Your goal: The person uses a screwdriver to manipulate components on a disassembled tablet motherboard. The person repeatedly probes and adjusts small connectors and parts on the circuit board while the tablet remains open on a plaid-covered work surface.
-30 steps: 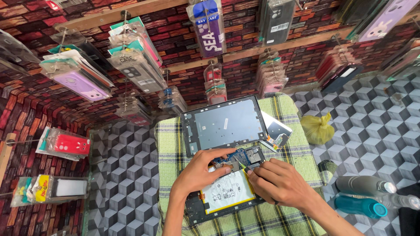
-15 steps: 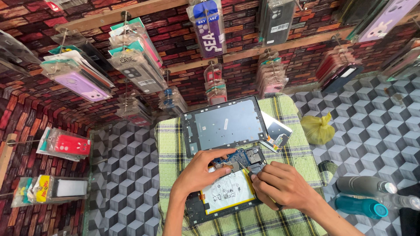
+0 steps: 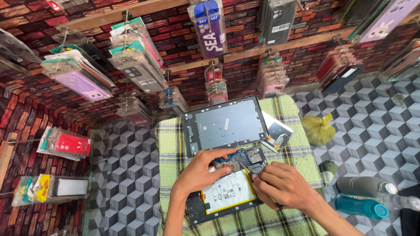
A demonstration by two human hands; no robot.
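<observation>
On the green checked cloth [image 3: 175, 144], an opened tablet [image 3: 227, 194] with its white battery [image 3: 227, 192] and blue circuit board [image 3: 234, 158] exposed is being worked on. It is pinned by the left hand [image 3: 199, 172], fingers flat on the board. A thin tool is pinched in the right hand [image 3: 284, 185], whose tip has shifted lower since a second ago, suggesting another spot is being probed. Behind lies the detached back panel [image 3: 223, 124]; a yellow bag [image 3: 319, 129] sits aside.

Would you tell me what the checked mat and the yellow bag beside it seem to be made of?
The checked mat looks like woven cloth, matte, with soft rumpled edges. The yellow bag looks like thin glossy plastic film, knotted and crinkled, though I can't be sure.
</observation>
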